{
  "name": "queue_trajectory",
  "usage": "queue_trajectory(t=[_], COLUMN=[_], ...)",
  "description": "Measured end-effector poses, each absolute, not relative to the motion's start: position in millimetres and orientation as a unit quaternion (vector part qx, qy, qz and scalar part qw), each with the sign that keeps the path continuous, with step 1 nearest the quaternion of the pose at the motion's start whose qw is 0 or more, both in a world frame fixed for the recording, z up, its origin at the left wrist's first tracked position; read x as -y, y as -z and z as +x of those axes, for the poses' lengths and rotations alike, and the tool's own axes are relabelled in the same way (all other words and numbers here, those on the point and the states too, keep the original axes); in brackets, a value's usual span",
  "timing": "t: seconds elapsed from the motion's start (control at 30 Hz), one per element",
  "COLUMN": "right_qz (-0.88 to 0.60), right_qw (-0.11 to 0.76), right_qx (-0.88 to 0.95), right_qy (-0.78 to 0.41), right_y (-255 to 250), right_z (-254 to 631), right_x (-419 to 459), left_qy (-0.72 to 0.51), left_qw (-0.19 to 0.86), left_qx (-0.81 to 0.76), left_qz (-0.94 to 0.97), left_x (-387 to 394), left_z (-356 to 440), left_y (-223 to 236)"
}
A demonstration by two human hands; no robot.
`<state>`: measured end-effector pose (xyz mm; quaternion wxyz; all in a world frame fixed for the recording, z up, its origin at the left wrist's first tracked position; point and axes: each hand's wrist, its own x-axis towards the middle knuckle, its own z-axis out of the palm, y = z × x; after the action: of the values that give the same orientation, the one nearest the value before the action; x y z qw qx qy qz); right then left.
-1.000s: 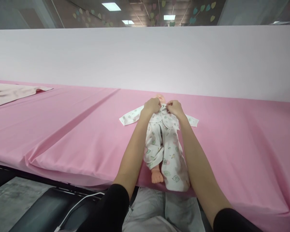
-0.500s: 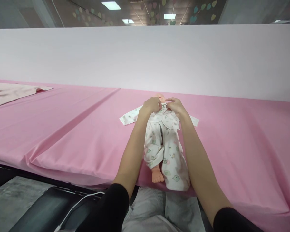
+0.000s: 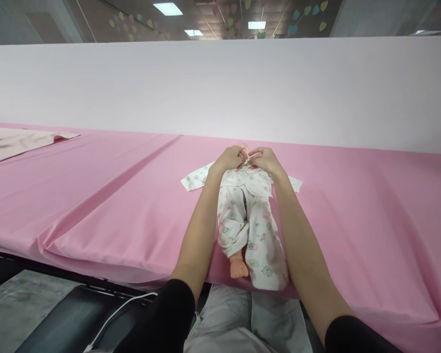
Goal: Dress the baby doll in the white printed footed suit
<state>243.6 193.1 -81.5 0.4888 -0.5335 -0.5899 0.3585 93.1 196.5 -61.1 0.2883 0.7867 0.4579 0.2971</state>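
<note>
A baby doll [image 3: 238, 267] lies on its back, its head away from me and mostly hidden by my hands. It wears a white printed jacket [image 3: 257, 183] and matching trousers [image 3: 263, 245]; one bare foot shows and the other is covered by its trouser leg. At the doll's neck, my left hand [image 3: 232, 158] has its fingers closed on the jacket's collar edge. My right hand [image 3: 264, 160] pinches the collar from the other side, its fingertips close to those of the left. Both sleeves of the jacket spread out sideways.
Pink sheeting [image 3: 125, 196] with folds covers the table, backed by a white partition [image 3: 220, 88]. A pale cloth [image 3: 25, 139] lies at the far left. Below the table edge are a black seat [image 3: 84, 318] and a white cable [image 3: 113, 314].
My hands have drawn closer together at the collar, and the right fingers have closed in. The collar is lifted slightly between them. The doll lies in the same place.
</note>
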Motion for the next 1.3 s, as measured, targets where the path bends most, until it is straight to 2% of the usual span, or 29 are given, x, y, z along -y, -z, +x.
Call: queue_trajectory(t=[0.33,0.57,0.97,1.3], right_qz=[-0.532,-0.570,-0.544,-0.534], right_qw=[0.457,0.382,0.436,0.427], right_qx=[0.611,0.665,0.638,0.670], right_qy=[-0.368,-0.295,-0.326,-0.289], right_y=[80.7,75.6,80.4,82.4], right_z=[251.7,240.6,240.1,237.6], right_x=[-190.5,-180.6,-184.2,-186.0], left_qy=[-0.264,-0.259,-0.292,-0.297], left_qw=[0.267,0.276,0.316,0.319], left_qx=[-0.493,-0.511,-0.503,-0.512], left_qz=[0.784,0.772,0.750,0.740], left_x=[-202.0,-203.1,-204.9,-202.7], left_z=[100.4,98.3,95.7,95.9], left_y=[71.4,74.5,76.9,73.6])
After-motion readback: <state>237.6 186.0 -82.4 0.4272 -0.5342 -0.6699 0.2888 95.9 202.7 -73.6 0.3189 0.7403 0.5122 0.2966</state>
